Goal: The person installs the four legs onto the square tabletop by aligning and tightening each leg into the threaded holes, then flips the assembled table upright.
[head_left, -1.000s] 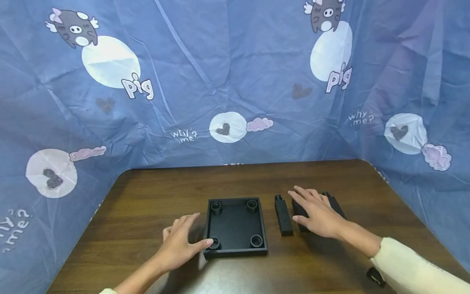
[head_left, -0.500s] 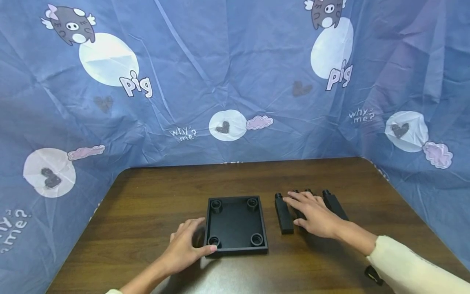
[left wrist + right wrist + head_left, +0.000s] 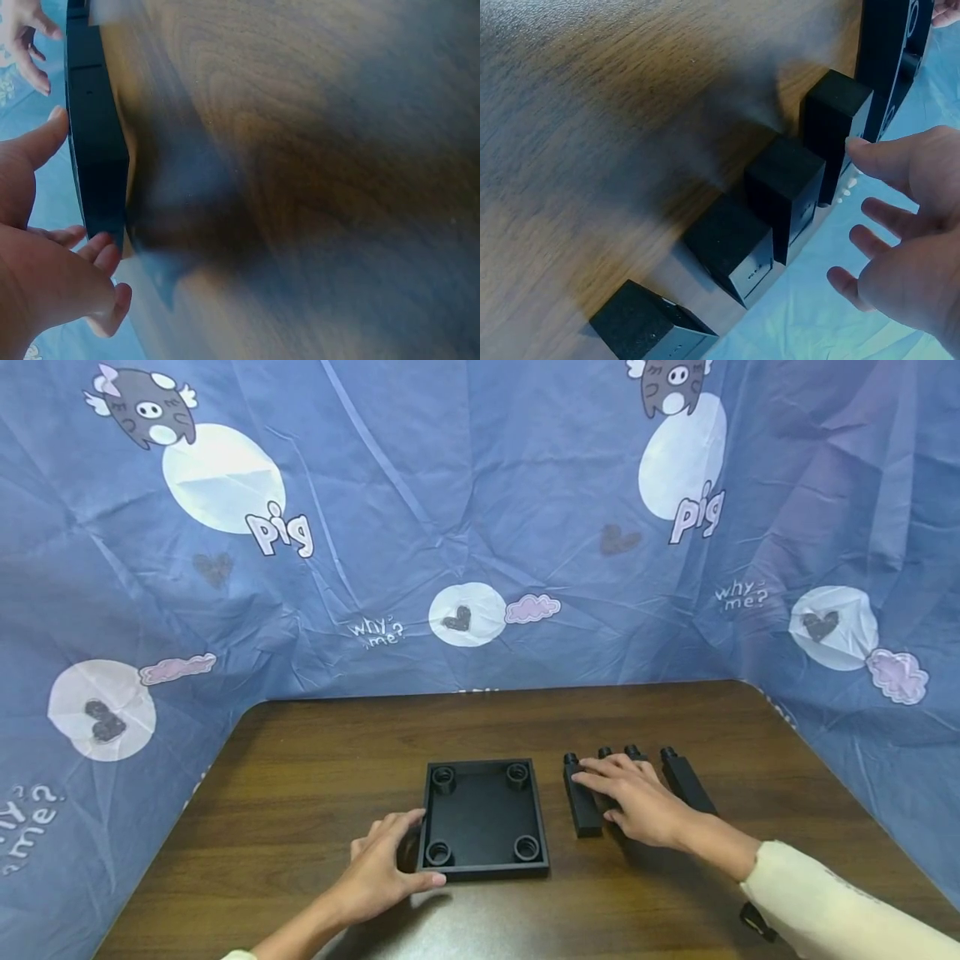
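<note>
A shallow black square tabletop-like panel (image 3: 483, 818), with a raised rim and a round socket in each corner, lies on the wooden table. My left hand (image 3: 378, 870) is at its near left corner, fingers along the left side and thumb by the front edge. Right of it lie several black square legs with threaded ends. My right hand (image 3: 647, 808) is spread over the middle ones and partly hides them. Its fingertips are over the leftmost leg (image 3: 583, 806); in the right wrist view the thumb appears beside that leg (image 3: 838, 94). The rightmost leg (image 3: 686, 781) lies apart from the rest.
The wooden table (image 3: 360, 735) has rounded far corners. Blue patterned cloth (image 3: 480, 510) hangs behind it and at both sides. A small dark object (image 3: 757, 922) shows beside the right sleeve, close to the near edge.
My left hand has moved right, up to the panel's corner. The right hand has shifted left across the legs, uncovering the threaded ends of the middle ones and the rightmost leg.
</note>
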The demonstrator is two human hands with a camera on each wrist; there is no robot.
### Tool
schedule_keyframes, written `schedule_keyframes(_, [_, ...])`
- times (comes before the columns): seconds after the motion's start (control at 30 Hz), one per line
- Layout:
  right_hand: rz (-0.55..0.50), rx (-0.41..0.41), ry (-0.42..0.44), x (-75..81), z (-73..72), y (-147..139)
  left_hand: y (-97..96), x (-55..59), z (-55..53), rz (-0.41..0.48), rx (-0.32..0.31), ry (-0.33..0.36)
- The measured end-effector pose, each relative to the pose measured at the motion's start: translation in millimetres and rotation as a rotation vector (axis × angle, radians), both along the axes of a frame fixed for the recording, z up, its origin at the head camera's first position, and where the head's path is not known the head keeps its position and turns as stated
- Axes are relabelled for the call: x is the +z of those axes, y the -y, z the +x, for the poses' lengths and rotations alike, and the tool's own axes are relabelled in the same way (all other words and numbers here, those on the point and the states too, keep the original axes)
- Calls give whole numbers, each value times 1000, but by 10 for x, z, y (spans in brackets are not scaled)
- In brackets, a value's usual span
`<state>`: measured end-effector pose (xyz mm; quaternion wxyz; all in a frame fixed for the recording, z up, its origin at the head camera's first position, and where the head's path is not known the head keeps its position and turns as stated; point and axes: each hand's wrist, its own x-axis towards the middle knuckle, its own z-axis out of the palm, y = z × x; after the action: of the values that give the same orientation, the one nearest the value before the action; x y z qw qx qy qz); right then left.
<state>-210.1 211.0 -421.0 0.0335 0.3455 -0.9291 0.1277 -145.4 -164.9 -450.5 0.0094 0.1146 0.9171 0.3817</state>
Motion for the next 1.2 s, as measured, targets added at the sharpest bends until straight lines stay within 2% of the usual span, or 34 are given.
schedule_keyframes(0.3, [28, 90, 11, -29, -51, 33, -19, -17, -22, 14, 11, 2])
schedule_keyframes(0.47, [41, 133, 52, -22, -56, 61, -32, -31, -30, 5, 27, -13])
schedule_keyframes(0.7, [31, 165, 134, -49, -60, 92, -44, -42, -28, -4, 46, -38])
schedule_keyframes(1.2, [12, 188, 149, -85, -87, 100, -62, -25, -27, -11, 43, -35])
